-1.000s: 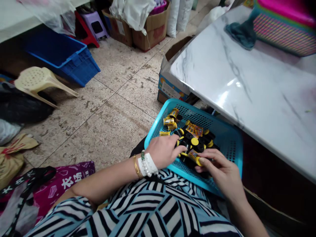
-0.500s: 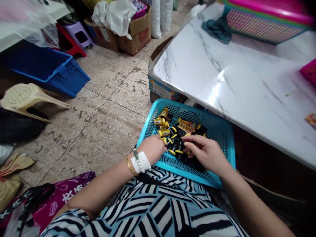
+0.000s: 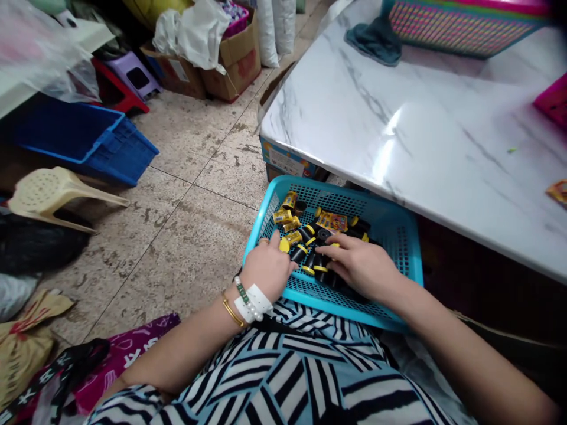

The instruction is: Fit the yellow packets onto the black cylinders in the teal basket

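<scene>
Since the turquoise basket [image 3: 345, 314] apparently rests on the lap to keep yellow-capped black canisters [image 3: 299, 254] reachable, the left hand [image 3: 268, 271] sits half-curled, the right hand [image 3: 370, 265] part-open, any hold indeterminable.

Turquoise perforated basket [image 3: 410, 251] sits against the person's striped garment [image 3: 283, 366], alongside the marble-patterned table [image 3: 328, 118]. Contents: small black containers with yellow lids [image 3: 298, 254], yellow-labelled containers [image 3: 282, 216] grouped at the far left corner, and one printed orange-yellow packet [image 3: 332, 221]. Left hand [image 3: 268, 268] is inside the near left edge, fingers beside a yellow-lidded piece; wrist carries beads and a gold bangle [image 3: 233, 310]. Right hand [image 3: 365, 265] reaches over the black containers, fingers bent. Grip undetermined for both. On table: dark teal cloth [image 3: 376, 41] beside a pink-and-teal basket [image 3: 460, 29]. Floor, left: cream plastic stool [image 3: 42, 192], blue crate [image 3: 133, 150].
</scene>
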A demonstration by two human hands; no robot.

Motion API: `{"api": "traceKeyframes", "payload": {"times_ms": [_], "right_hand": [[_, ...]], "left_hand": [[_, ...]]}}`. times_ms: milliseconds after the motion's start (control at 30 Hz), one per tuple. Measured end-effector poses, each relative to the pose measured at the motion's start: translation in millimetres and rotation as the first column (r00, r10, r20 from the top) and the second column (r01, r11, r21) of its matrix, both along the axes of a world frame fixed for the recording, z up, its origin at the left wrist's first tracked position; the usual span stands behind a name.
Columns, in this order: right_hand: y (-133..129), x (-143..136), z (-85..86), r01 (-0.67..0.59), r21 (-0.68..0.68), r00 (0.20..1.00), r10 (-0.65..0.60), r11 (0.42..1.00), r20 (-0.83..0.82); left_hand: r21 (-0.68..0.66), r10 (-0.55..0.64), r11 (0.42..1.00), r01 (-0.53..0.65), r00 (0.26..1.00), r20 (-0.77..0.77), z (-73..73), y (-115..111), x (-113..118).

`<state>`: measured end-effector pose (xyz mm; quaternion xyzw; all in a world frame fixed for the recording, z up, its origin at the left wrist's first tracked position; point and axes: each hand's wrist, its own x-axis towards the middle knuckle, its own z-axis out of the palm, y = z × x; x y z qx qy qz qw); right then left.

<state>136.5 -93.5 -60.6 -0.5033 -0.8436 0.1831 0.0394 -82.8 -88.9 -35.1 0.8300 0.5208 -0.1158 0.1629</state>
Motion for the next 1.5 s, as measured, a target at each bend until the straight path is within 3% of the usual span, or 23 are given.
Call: {"api": "traceKeyframes", "payload": {"times_ms": [133, 267, 400, 567, 733, 900, 1000, 1067, 1167, 1267, 1300, 1367, 1433, 1500], "right_hand": [[0, -11, -4.0, -0.200, -0.069, 0.952, 0.210, 0.977, 0.220], [-11, -10, -4.7, -0.223, -0.074, 0.934, 0.235, 0.972, 0.269], [-24, 4, -6.8, -0.214, -0.021, 0.949, 0.213, 0.977, 0.232], [-30, 23, -14.3, -0.114, 0.065, 0.986, 0.105, 0.991, 0.128], [-28, 27, -14.3, -0.069, 0.113, 0.997, 0.066, 0.991, 0.031], [-24, 19, -0.4, 0.049, 0.173, 0.981, -0.015, 0.984, -0.194], [-26, 14, 8.8, 0.119, 0.155, 0.940, -0.061, 0.981, -0.336], [-31, 10, 10.7, 0.060, 0.126, 0.922, -0.006, 0.990, -0.387], [-41, 3, 6.3, 0.000, 0.062, 0.905, 0.026, 0.998, -0.425], [-45, 5, -1.3, 0.104, -0.085, 0.863, -0.132, 0.991, -0.487], [-44, 9, -3.4, 0.158, -0.172, 0.831, -0.225, 0.972, -0.509], [-40, 18, -6.5, 0.241, -0.425, 0.725, -0.453, 0.873, -0.518], [-34, 26, -8.1, 0.224, -0.700, 0.560, -0.677, 0.679, -0.478], [-28, 32, -8.6, 0.114, -0.873, 0.384, -0.831, 0.474, -0.402]], "left_hand": [[-0.045, 0.021, 0.999, -0.018, 0.998, 0.056, -4.2, -10, 21], [-0.085, 0.043, 0.996, -0.040, 0.998, 0.040, -21.3, -7, 43], [-0.030, -0.004, 1.000, 0.005, 0.999, 0.043, -35.0, -2, 58], [0.003, -0.006, 1.000, 0.006, 0.995, 0.097, -43.1, -5, 60], [-0.094, 0.043, 0.995, -0.029, 0.987, 0.156, -50.3, 1, 52], [-0.149, 0.034, 0.989, -0.008, 0.984, 0.173, -35.5, 12, 36], [-0.165, 0.112, 0.985, -0.057, 0.932, 0.344, -19.3, 11, 28], [-0.239, 0.196, 0.967, -0.089, 0.857, 0.477, -11.4, 6, 28], [-0.430, 0.316, 0.901, -0.054, 0.762, 0.565, -6.6, -2, 29], [-0.610, 0.397, 0.792, 0.034, 0.730, 0.557, -5.7, 1, 29], [-0.616, 0.391, 0.786, 0.054, 0.729, 0.562, -5.4, 6, 29], [-0.512, 0.302, 0.857, 0.061, 0.746, 0.594, -5.1, 26, 33], [-0.311, 0.147, 0.949, 0.053, 0.799, 0.584, -6.6, 53, 44], [-0.150, 0.005, 0.986, 0.078, 0.873, 0.487, -11.4, 81, 60]]}}
